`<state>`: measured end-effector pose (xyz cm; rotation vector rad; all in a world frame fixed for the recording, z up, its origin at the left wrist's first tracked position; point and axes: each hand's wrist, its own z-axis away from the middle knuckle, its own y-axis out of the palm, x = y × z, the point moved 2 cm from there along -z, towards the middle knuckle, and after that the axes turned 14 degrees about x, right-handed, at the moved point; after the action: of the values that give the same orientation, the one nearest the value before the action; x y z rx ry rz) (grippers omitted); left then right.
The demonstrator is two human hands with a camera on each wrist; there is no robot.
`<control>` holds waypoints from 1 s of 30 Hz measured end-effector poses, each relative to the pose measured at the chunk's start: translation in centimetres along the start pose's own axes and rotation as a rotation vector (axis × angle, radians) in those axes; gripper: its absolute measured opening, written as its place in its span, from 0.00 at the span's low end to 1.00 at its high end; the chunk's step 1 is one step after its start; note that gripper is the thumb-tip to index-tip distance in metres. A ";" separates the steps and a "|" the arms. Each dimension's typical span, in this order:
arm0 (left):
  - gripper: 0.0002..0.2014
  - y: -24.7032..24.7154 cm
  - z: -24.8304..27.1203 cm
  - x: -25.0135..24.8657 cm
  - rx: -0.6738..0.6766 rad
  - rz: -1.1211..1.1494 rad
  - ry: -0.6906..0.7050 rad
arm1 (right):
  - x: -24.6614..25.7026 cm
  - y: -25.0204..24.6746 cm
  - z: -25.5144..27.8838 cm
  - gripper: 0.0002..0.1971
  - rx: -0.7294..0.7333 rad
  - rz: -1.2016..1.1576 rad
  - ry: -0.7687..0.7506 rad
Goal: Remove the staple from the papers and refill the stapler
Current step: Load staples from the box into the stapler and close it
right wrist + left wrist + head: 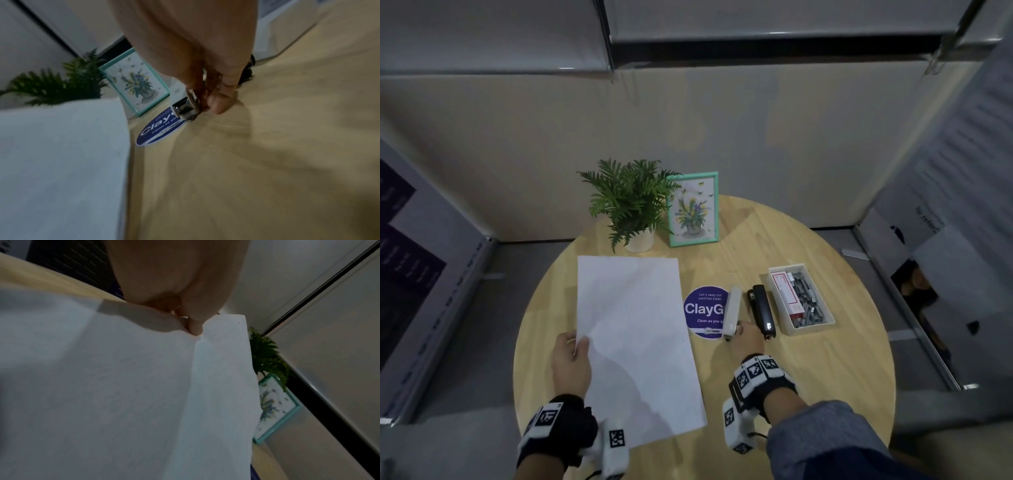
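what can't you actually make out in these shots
- Staple in the papers: too small in the head view; the left wrist view shows only a dark speck near a corner.
- Left hand fingers: hidden under the sheet in both views.
- Right hand grip on the white stapler: the palm hides the fingertips; blurred.
- Black stapler: staple load unseen.
- Tray contents: box label too small.

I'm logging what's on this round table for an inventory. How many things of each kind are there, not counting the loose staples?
Staplers: 2 (white stapler, black stapler)
Papers: 1 stack
Tray: 1
Red-and-white staple box: 1
Potted plant: 1
Framed picture: 1
Round sticker: 1
Total: 8
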<state>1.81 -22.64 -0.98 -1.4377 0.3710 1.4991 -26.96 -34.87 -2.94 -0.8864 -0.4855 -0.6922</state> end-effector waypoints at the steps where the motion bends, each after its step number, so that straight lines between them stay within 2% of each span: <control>1: 0.10 0.0 0.2 -0.5 0.009 0.027 0.020 | 0.0 -0.2 0.3 0.13 -0.013 0.024 -0.008; 3: 0.09 -0.1 0.5 -1.5 0.024 0.076 0.053 | 0.2 -0.9 0.8 0.10 -0.105 0.059 -0.034; 5: 0.09 -0.1 0.6 -2.1 0.028 0.097 0.067 | 0.6 -2.4 0.8 0.10 -0.259 0.158 -0.061; 7: 0.10 0.0 0.7 -2.2 0.034 0.106 0.063 | 0.8 -3.9 0.3 0.15 -0.330 0.307 -0.073; 10: 0.11 0.8 0.8 -1.3 0.051 0.108 0.010 | 0.5 -5.4 -1.5 0.21 -0.233 0.405 0.010; 14: 0.13 2.1 0.5 0.7 0.060 -0.004 -0.080 | 0.1 -5.8 -3.3 0.18 -0.101 0.520 0.079; 18: 0.15 3.1 0.0 2.0 0.078 -0.075 -0.150 | 1.5 -7.2 -1.8 0.13 -0.108 0.295 0.048; 22: 0.18 3.7 0.3 2.0 0.087 -0.203 -0.212 | 3.6 -9.4 1.4 0.14 -0.077 0.054 -0.130; 24: 0.21 3.9 0.7 1.3 0.074 -0.358 -0.242 | 5.0 -10.3 3.4 0.17 -0.036 -0.045 -0.227; 25: 0.23 3.9 0.9 0.6 0.054 -0.441 -0.226 | 5.7 -10.7 4.6 0.19 -0.015 -0.096 -0.286; 27: 0.24 4.4 1.2 -2.0 0.019 -0.476 -0.103 | 7.5 -11.1 7.1 0.19 0.031 -0.206 -0.404; 28: 0.22 4.8 1.5 -4.1 0.038 -0.416 0.001 | 8.3 -11.2 8.4 0.19 0.058 -0.265 -0.461; 30: 0.14 6.1 2.8 -9.3 0.177 -0.154 0.245 | 9.7 -11.0 10.8 0.19 0.117 -0.352 -0.557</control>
<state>-6.44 -27.31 5.56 -1.4759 0.5171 1.1415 -29.36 -34.15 15.15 -0.8881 -1.1890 -0.7217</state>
